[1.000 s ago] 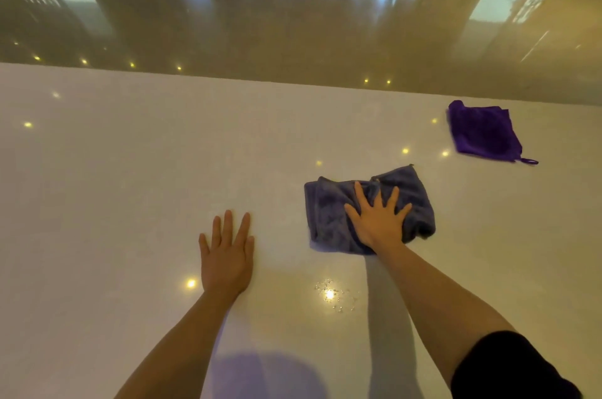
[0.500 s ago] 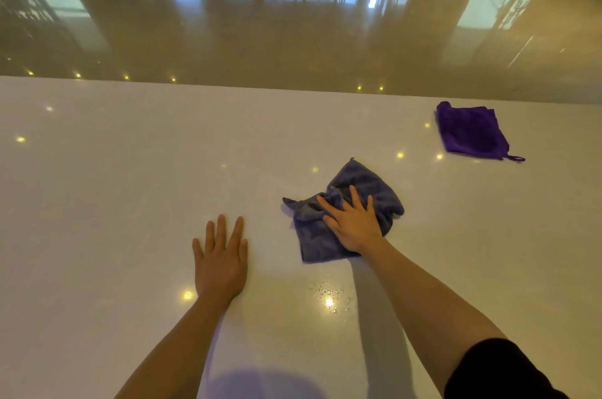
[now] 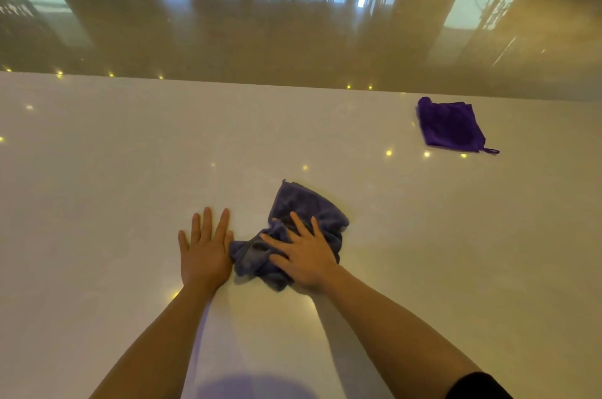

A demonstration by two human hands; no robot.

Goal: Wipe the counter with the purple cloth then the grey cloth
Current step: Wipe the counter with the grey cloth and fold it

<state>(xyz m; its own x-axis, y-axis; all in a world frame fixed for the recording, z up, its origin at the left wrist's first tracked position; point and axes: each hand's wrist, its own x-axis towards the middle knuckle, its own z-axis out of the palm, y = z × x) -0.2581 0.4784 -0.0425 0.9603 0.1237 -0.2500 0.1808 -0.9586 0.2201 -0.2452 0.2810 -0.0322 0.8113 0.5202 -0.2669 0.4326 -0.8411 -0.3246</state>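
The grey cloth (image 3: 306, 208) lies bunched on the glossy white counter (image 3: 114, 170), just in front of me. My right hand (image 3: 304, 257) presses flat on its near part, fingers spread over the folds. My left hand (image 3: 205, 252) rests palm down on the bare counter, its thumb side touching the cloth's left edge. The purple cloth (image 3: 451, 126) lies folded by itself at the far right, near the counter's back edge, a small loop sticking out of its near corner.
The counter's far edge (image 3: 293, 85) runs across the view; beyond it lies a shiny brown floor (image 3: 260, 40) with window reflections. Small ceiling lights reflect as yellow dots on the counter.
My right hand has slid the grey cloth to the left and toward me, crumpling it, until it reached my left hand. My left hand and the purple cloth have stayed in place.
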